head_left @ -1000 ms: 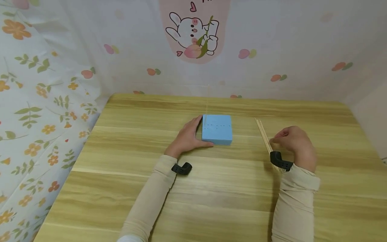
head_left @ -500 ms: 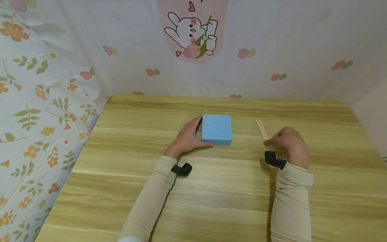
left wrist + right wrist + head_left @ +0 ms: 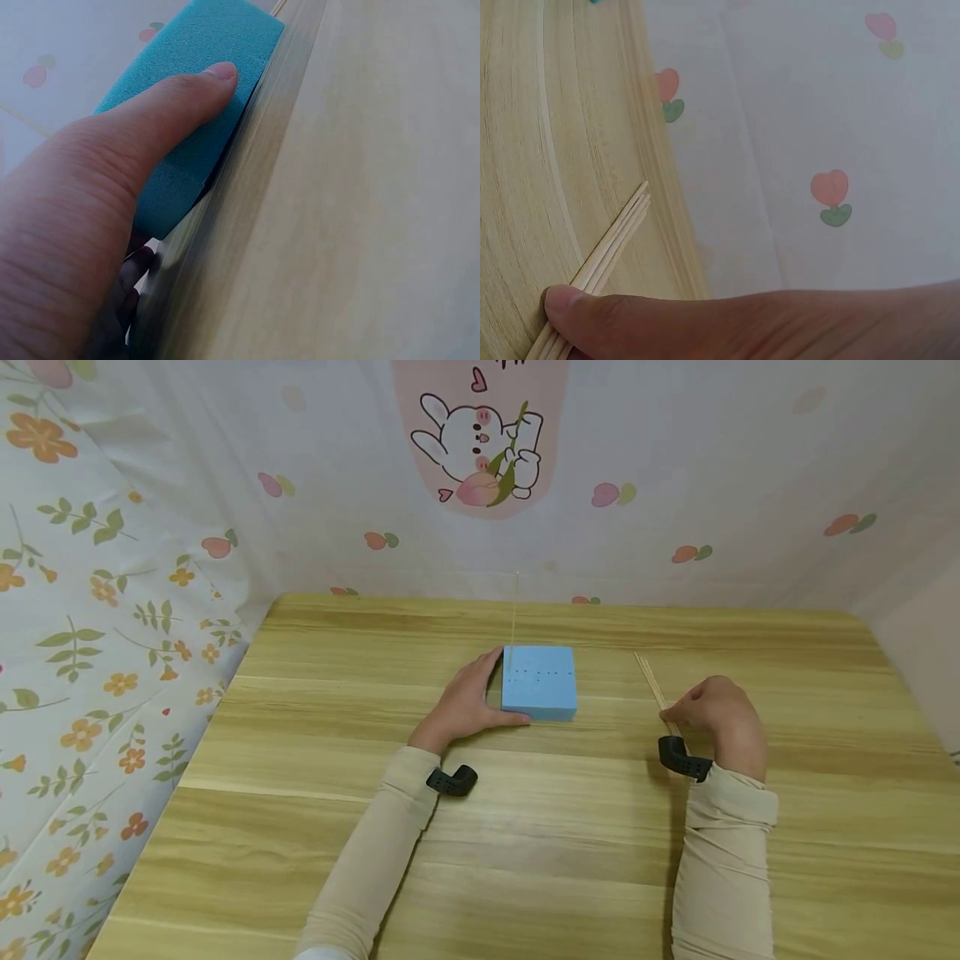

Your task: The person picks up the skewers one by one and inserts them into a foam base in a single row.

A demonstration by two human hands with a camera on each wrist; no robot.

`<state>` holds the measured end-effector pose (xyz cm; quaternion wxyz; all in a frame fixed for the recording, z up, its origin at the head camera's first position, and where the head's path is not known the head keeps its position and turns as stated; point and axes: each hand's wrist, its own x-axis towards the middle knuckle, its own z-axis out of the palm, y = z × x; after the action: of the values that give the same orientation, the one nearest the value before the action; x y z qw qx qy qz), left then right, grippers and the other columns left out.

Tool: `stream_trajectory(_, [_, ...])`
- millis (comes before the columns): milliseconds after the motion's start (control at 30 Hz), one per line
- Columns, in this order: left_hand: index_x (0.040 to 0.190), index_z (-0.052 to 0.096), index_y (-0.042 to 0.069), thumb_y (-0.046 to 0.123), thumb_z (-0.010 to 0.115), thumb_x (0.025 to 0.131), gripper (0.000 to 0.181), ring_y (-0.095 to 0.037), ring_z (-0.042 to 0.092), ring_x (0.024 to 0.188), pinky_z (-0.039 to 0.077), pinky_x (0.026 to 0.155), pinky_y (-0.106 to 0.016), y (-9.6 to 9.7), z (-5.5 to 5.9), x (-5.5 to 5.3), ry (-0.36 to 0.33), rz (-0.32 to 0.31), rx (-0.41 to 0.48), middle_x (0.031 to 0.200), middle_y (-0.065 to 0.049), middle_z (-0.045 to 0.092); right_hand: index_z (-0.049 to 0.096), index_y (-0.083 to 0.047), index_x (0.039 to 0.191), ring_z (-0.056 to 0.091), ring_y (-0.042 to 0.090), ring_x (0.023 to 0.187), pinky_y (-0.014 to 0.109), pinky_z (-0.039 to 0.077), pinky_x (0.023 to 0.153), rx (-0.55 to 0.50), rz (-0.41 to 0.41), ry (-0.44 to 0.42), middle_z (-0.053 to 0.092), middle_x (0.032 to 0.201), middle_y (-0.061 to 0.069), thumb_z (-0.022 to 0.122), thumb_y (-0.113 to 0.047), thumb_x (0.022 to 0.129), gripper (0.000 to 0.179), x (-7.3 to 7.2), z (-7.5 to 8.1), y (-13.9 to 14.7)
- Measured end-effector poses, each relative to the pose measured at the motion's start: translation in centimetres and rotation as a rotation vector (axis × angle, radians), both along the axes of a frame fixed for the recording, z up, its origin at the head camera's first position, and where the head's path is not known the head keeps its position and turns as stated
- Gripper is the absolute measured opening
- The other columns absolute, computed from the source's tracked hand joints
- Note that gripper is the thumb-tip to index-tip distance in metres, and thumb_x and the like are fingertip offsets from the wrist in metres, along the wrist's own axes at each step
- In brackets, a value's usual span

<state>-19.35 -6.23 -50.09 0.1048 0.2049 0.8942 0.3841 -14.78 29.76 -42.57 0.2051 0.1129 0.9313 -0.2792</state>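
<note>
A square blue foam block (image 3: 538, 695) with small holes in its top lies on the table. A single thin wooden stick (image 3: 514, 618) stands upright in it near its left edge. My left hand (image 3: 465, 702) holds the block at its left side; the thumb (image 3: 187, 94) presses the front face in the left wrist view. Several thin wooden sticks (image 3: 650, 681) lie in a narrow bundle to the right. My right hand (image 3: 712, 710) pinches this bundle, its thumb (image 3: 566, 304) lying over the sticks in the right wrist view. The other right fingertips are hidden.
The wooden table (image 3: 540, 860) ends at the back against a pale printed curtain (image 3: 637, 443). A flowered cloth (image 3: 97, 652) hangs along the left side. Black wrist cameras (image 3: 453, 779) are strapped over both sleeves.
My right hand has moved slightly left, from beside the sticks onto them, with thumb and fingers at the bundle. The left hand and the block have stayed in place.
</note>
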Motion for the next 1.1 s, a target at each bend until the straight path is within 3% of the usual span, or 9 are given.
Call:
stream_trajectory(400, [0.167,0.016,0.011,0.055,0.090,0.075,0.126,-0.034,0.026,0.154,0.026,0.122,-0.054,0.1,0.0,0.2,-0.002,0.007,-0.001,0.169,-0.011,0.026,0.072,0.008,0.105,0.052,0.048,0.113,0.055,0.049,0.087,-0.039,-0.016,-0.016,0.058,0.125,0.030,0.072,-0.023,0.095,0.032,0.2,0.2,0.1])
stream_trajectory(633, [0.167,0.016,0.010,0.055,0.089,0.075,0.126,-0.034,0.026,0.154,0.026,0.123,-0.054,0.0,0.0,0.1,0.002,0.003,-0.001,0.169,-0.012,0.026,0.068,0.005,0.092,0.052,0.031,0.088,0.039,0.045,0.070,-0.041,0.034,-0.018,0.056,0.089,0.010,0.070,-0.020,0.096,0.025,0.0,0.2,0.1])
stream_trajectory(733, [0.167,0.015,0.011,0.055,0.089,0.075,0.126,-0.034,0.025,0.155,0.025,0.123,-0.054,0.0,0.0,0.2,0.000,0.001,-0.001,0.169,-0.011,0.026,0.068,0.004,0.090,0.051,0.029,0.084,0.036,0.043,0.067,-0.041,0.060,-0.009,0.055,0.086,0.008,0.068,-0.019,0.097,0.024,0.1,0.4,0.0])
stream_trajectory(933, [0.167,0.015,0.011,0.055,0.089,0.076,0.125,-0.033,0.025,0.155,0.025,0.123,-0.054,0.0,0.0,0.2,0.002,-0.004,-0.003,0.169,-0.011,0.026,0.067,0.013,0.109,0.051,0.030,0.086,0.037,0.042,0.068,-0.055,0.079,0.085,0.061,0.102,0.018,0.059,-0.018,0.104,0.032,0.6,1.5,-0.1])
stream_trajectory(1100, [0.167,0.016,0.010,0.055,0.089,0.075,0.126,-0.034,0.026,0.154,0.026,0.123,-0.053,0.0,0.0,0.1,0.011,-0.004,0.001,0.169,-0.011,0.027,0.065,0.009,0.109,0.054,0.023,0.078,0.033,0.040,0.061,-0.101,0.054,0.234,0.067,0.090,0.013,0.054,-0.021,0.109,0.031,0.6,2.2,-1.0])
